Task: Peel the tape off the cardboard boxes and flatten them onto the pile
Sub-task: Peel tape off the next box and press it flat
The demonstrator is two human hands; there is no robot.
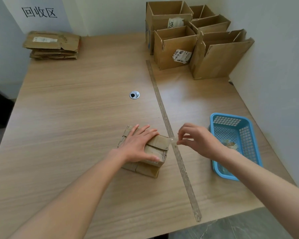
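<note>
Cardboard box [145, 150], small and still closed, sits on the near-middle of the wooden table [76, 109] with the left hand [138, 145] pressed flat on its top — fingers straight and spread, holding it down, not curled round anything. Right hand [197, 140] is just beside the box's right edge, thumb and fingertips pinching a clear strip of tape [173, 140] that runs back to the top corner of the box. Peel looks under way, not finished.

Handling guess: box is light and thin-walled, already creased and dented, so it will slide or crush easily — flat palm pressure on top is the sensible hold. Tape is thin, slick and likely to tear or stick to fingers; best gripped close to where it leaves the cardboard and pulled low along the seam.

Blue plastic basket [231, 118] sits right of the hand with what looks like crumpled tape scraps inside. Long grey strip [164, 114] lies diagonally across the table, passing just right of the box. Pile of flattened cardboard [53, 45] is at the far left corner, well apart from the box. Several open boxes [188, 40] stand at the far right corner, flaps up. Round cable hole [134, 95] is mid-table.
</note>
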